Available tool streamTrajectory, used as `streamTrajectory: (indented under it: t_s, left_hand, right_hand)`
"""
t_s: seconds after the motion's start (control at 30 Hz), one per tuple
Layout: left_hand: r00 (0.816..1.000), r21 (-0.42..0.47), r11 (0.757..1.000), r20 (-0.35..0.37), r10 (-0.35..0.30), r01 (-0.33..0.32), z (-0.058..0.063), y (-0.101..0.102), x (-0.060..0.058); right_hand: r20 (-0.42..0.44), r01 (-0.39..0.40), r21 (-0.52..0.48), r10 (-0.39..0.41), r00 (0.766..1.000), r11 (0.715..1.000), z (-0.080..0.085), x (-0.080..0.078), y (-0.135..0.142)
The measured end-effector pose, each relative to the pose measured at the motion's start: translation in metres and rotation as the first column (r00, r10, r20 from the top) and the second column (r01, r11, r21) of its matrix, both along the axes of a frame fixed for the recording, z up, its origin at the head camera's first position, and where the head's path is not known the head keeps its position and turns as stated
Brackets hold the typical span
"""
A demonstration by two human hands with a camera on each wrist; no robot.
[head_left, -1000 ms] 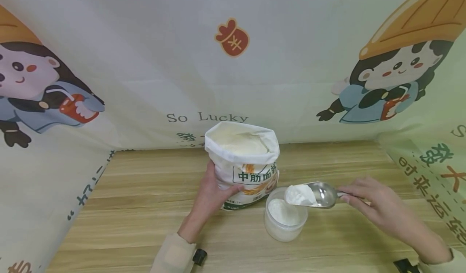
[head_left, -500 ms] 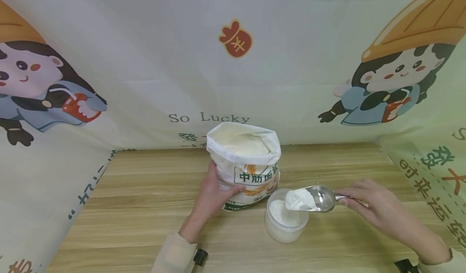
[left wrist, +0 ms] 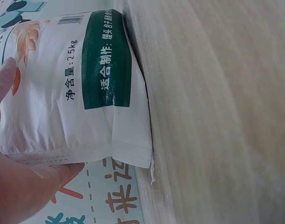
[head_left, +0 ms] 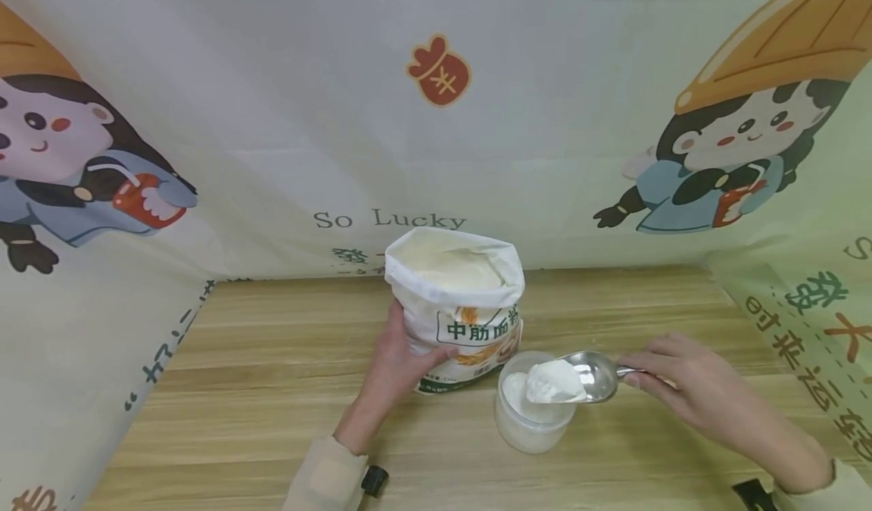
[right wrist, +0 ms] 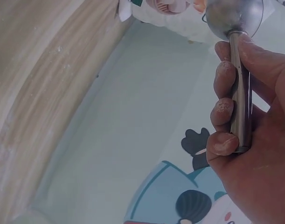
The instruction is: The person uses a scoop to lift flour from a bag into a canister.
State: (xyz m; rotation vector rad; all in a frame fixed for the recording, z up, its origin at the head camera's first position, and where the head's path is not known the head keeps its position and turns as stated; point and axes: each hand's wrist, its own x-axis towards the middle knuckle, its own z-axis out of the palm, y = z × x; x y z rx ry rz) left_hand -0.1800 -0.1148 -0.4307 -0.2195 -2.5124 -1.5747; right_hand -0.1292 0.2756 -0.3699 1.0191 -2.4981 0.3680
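An upright white flour bag [head_left: 470, 337] with a rolled-down rim stands in the middle of the head view, its pale flour visible inside. My left hand [head_left: 400, 359] grips the bag's left side, thumb across the front; the left wrist view shows the bag's lower part [left wrist: 53, 112] between thumb and fingers. The metal scoop [head_left: 601, 378] is in my right hand [head_left: 702, 390], whose fingers curl round its handle [right wrist: 241, 93]. White flour [head_left: 555, 381] heaps in the scoop's front, which hangs over the round clear tub [head_left: 531, 437]. More flour lies in that tub.
A wooden tabletop [head_left: 259, 390] carries bag and tub, with the tub close to the bag's right front corner. Printed cloth [head_left: 306, 117] hangs behind and along both sides. Small white flour specks dot the wood [right wrist: 58, 51].
My right hand has moved the scoop slightly left and down, farther over the tub, with the flour still in it. My left hand stays on the bag.
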Motion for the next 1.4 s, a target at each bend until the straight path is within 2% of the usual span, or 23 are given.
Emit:
streamTrajectory:
  t_s: [0.37,0.7,1.1,1.4]
  left_hand:
    - [1.000,-0.007,1.000,-0.007,0.005,-0.005,0.000,0.000,0.000]
    - [1.000,-0.010,1.000,-0.008,0.015,-0.015,0.000,0.001,0.000]
    - [1.000,-0.010,1.000,0.001,0.017,-0.017,0.001,0.001,0.000]
    - [1.000,-0.013,1.000,0.002,0.013,-0.013,0.000,0.000,0.000]
  right_hand:
    - [-0.050,0.000,0.051,0.003,0.999,0.999,0.008,0.001,-0.011]
    - [-0.185,-0.012,0.099,0.031,0.982,0.995,0.016,0.000,-0.023]
    - [-0.219,0.035,0.183,0.007,0.976,0.982,0.027,0.005,-0.034]
    - [-0.263,0.042,0.231,0.021,0.965,0.972,0.032,0.009,-0.035]
